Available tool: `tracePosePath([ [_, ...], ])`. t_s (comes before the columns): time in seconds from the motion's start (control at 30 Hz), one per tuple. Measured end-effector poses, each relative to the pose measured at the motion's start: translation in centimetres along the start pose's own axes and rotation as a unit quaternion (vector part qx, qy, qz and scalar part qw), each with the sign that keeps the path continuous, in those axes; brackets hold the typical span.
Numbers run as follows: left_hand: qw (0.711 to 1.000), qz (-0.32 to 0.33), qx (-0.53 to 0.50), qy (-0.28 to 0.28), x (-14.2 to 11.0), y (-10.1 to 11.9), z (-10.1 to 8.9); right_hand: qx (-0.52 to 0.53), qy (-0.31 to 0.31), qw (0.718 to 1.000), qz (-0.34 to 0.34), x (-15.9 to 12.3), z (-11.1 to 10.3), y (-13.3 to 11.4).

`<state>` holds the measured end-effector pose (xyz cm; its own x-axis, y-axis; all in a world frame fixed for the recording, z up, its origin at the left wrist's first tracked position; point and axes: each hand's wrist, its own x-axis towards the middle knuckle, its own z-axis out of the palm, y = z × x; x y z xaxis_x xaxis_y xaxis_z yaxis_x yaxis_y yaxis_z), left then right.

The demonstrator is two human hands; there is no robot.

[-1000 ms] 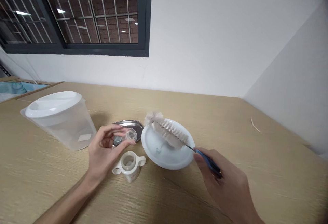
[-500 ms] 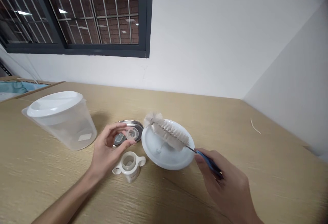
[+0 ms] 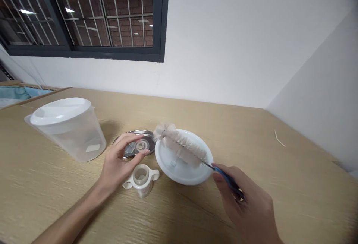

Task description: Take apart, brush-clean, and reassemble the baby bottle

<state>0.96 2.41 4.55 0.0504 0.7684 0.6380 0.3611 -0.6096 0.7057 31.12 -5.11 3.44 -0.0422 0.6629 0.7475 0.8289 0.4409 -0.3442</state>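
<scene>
The person's left hand (image 3: 119, 164) has its thumb and fingers parted, gripping nothing, around a small clear cap (image 3: 142, 145) that sits on a metal plate (image 3: 151, 138). Another clear piece (image 3: 129, 149) lies beside it on the plate. The right hand (image 3: 248, 195) grasps a brush (image 3: 183, 145) by its blue handle, the white bristles reaching across a white bowl (image 3: 179, 175); whether they touch it is unclear. A two-handled cup (image 3: 143, 187) stands on the table (image 3: 156, 218) near the left thumb, and a lidded jug (image 3: 74, 136) stands left of the plate.
</scene>
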Motion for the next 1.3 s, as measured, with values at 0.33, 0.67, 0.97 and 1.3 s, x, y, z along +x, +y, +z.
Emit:
tracePosePath([
  [0.33, 1.000, 0.004, 0.002, 0.005, 0.1, 0.1, -0.1, -0.049, 0.029, 0.997, 0.042, 0.0, 0.0, 0.8],
  [0.67, 1.000, 0.005, -0.001, 0.022, 0.1, 0.3, -0.4, -0.003, 0.012, 0.998, 0.062, -0.1, -0.1, 0.3],
  [0.97, 0.999, 0.026, -0.002, 0.040, 0.3, 0.7, -0.6, 0.023, 0.017, 0.994, 0.104, -0.3, 0.0, 0.0],
  [1.3, 0.972, 0.233, 0.004, 0.001, -0.3, 0.6, -0.9, 0.379, -0.156, 0.813, 0.413, 0.3, -0.6, -3.8],
])
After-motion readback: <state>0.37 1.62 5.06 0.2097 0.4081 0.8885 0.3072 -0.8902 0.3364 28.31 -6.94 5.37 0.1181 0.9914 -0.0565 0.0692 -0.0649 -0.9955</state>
